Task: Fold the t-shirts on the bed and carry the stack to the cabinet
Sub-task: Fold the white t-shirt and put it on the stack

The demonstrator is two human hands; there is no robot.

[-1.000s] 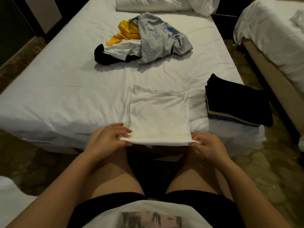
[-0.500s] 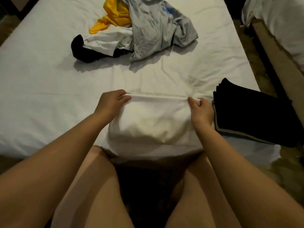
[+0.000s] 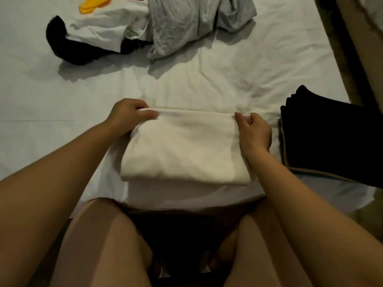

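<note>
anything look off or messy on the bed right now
Nothing spilled or damaged. The unfolded shirts lie crumpled in a heap at the far side of the bed; the dark folded stack sits close to the bed's right edge.

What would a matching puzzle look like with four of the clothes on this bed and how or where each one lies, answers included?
Things:
1 white t-shirt
2 dark stack
3 grey shirt
4 yellow garment

States:
A crumpled, right end of the unfolded heap
B folded, near the right edge of the bed
C beyond the heap's white piece, cut by the picture's top
D gripped by left hand and right hand

Pairs: 1-D, 2-B, 3-A, 4-C
</note>
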